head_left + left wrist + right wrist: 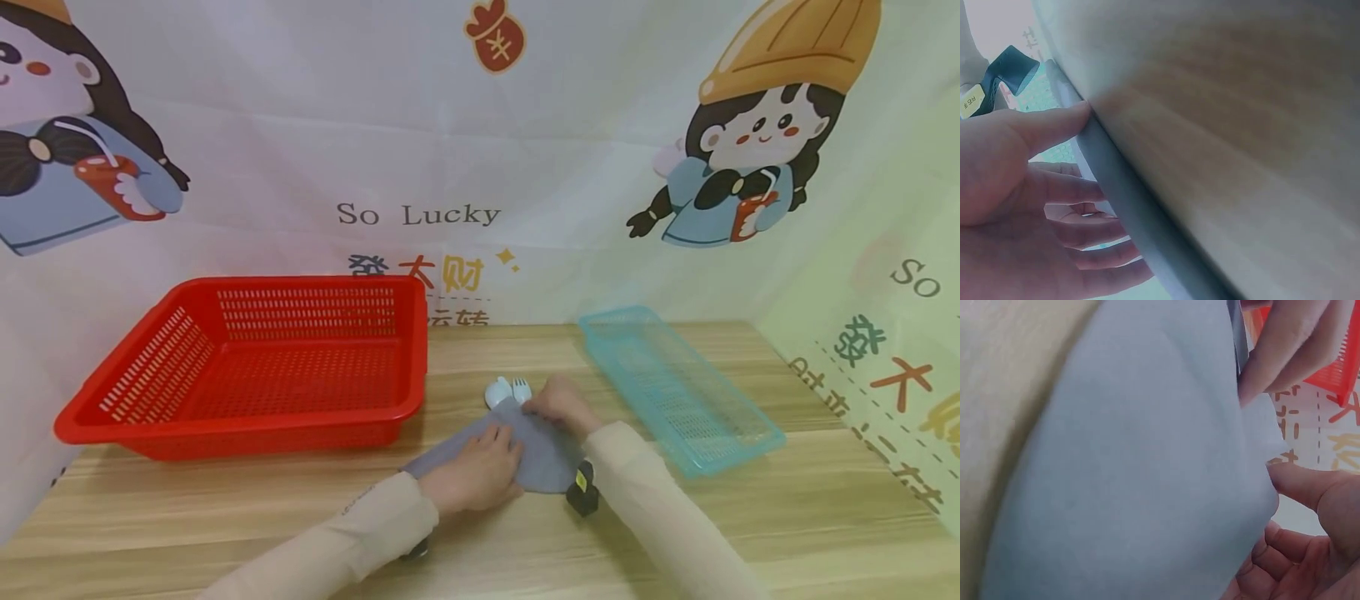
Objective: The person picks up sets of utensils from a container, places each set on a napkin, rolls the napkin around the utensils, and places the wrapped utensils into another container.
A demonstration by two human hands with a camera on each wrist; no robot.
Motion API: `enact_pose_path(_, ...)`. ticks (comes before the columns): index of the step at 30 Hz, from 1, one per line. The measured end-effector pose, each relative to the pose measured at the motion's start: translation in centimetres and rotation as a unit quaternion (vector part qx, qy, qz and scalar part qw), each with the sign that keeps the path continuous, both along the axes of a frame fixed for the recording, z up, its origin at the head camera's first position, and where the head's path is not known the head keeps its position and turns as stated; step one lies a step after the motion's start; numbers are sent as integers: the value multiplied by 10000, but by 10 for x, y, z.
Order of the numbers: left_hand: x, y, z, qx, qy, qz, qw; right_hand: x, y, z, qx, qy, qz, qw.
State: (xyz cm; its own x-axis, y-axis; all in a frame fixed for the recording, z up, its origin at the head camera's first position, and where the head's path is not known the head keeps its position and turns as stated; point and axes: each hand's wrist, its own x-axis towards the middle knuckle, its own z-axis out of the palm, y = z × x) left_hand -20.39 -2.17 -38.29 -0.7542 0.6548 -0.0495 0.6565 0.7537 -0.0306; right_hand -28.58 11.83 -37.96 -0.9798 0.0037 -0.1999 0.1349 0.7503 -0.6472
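A grey cloth [543, 454] lies folded on the wooden table. The pale heads of a spoon [497, 393] and a fork [521, 390] stick out past its far edge; their handles are hidden under the cloth. My left hand [480, 471] rests on the cloth with fairly straight fingers, its thumb touching the near edge in the left wrist view. At the far corner, beside the fork, my right hand [564, 405] pinches the cloth edge. In the right wrist view its thumb [1300, 484] meets the cloth, with the other fingers curled below.
To the left stands a large red plastic basket [262, 429]. A shallow light-blue basket [675, 392] sits at the right. Behind the table [480, 346] hangs a printed white curtain [420, 150]. A black strap piece [582, 492] shows at the right wrist.
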Motion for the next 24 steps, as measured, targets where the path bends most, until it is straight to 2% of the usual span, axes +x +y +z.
enact_pose_path(3, -1, 0, 0, -5, -31, -1, 10000, -2, 2, -1, -131, -190, -59, 9997)
enact_pose_path(9, -3, 0, -1, -11, -14, -21, 10000, -2, 4, 1, 47, -515, 42, 9987)
enact_pose_path(14, -3, 0, 0, -21, -72, 10, 10000, 0, 6, 2, 255, -580, 131, 9979)
enact_pose_path(16, -2, 0, 0, 27, -133, 18, 9999, 2, 8, 1, 178, -547, 163, 9982)
enact_pose_path(19, 0, -2, 1, 166, -355, 61, 9992, 7, 12, 0, 35, -252, 487, 9985)
enact_pose_path(21, 3, -4, 3, 170, -557, 92, 9983, 12, 14, 1, 75, 112, 816, 9966)
enact_pose_path(24, 7, -7, 6, -43, -898, 89, 9959, 21, 15, 4, 534, 775, 1161, 9888)
